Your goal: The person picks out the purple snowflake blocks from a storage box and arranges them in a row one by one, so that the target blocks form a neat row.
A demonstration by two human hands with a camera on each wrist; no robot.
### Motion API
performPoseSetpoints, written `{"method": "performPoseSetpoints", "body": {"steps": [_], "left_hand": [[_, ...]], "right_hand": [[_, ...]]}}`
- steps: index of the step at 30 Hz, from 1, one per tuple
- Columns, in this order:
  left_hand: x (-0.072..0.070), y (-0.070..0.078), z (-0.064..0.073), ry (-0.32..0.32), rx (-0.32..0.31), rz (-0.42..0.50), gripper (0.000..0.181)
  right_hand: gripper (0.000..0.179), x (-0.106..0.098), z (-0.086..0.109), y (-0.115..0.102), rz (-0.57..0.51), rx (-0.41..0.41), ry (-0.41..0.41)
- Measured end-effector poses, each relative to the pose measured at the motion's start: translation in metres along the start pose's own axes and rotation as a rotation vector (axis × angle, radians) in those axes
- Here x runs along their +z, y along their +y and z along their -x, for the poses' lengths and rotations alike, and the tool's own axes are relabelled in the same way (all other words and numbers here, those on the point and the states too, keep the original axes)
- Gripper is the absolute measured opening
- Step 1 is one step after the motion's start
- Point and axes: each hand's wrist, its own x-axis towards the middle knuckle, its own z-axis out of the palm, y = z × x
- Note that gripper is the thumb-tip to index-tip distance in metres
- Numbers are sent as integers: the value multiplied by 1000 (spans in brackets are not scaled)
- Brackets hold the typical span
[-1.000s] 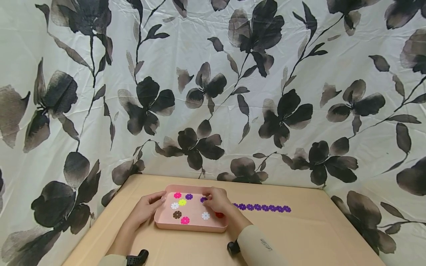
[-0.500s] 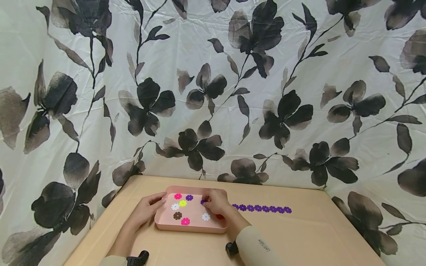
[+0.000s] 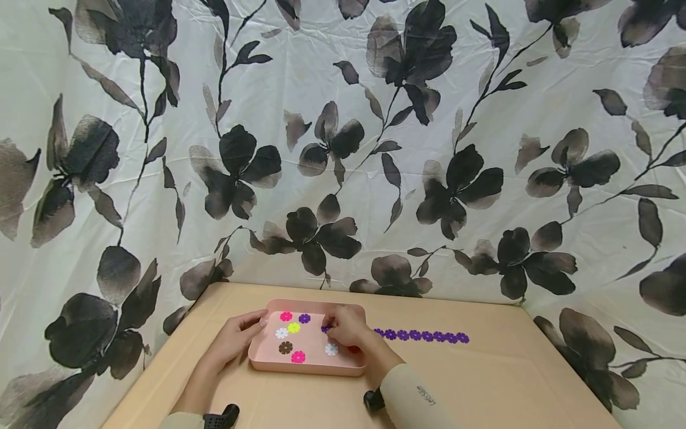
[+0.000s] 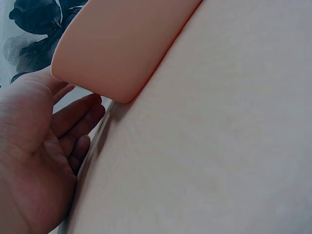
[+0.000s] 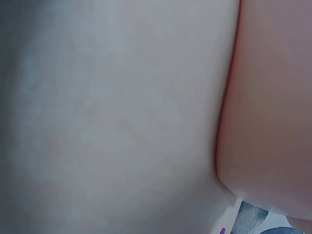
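A shallow pink tray (image 3: 313, 342) lies on the table, with several loose flower-shaped discs spread inside it. My left hand (image 3: 233, 341) holds the tray's left end, thumb at the rim and fingers by the outer wall; the left wrist view shows the hand (image 4: 34, 141) at the tray corner (image 4: 122, 48). Over the tray's right half, my right hand (image 3: 349, 329) pinches a purple flower-shaped disc (image 3: 324, 329), mostly hidden by the fingertips. Near it lie a white disc (image 3: 331, 349) and a red one, partly covered by the hand. The right wrist view catches mainly the tray wall (image 5: 273, 122).
Right of the tray, several purple discs form a straight row (image 3: 427, 336) on the tan table (image 3: 482, 381). Pink, purple, yellow, white and brown discs (image 3: 286, 347) occupy the tray's left half. Behind the table hangs a floral cloth (image 3: 386, 196).
My right fingers have closed on the purple disc and shifted it slightly toward me and to the left. The left hand and tray have stayed in place.
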Motion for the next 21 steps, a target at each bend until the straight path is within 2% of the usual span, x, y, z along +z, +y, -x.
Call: {"method": "performPoseSetpoints", "body": {"steps": [10, 21], "left_hand": [[-1, 1, 1, -1, 5, 14, 50], [-1, 0, 1, -1, -6, 15, 52]], "right_hand": [[16, 0, 2, 1, -64, 16, -12], [16, -2, 1, 5, -79, -59, 3]]}}
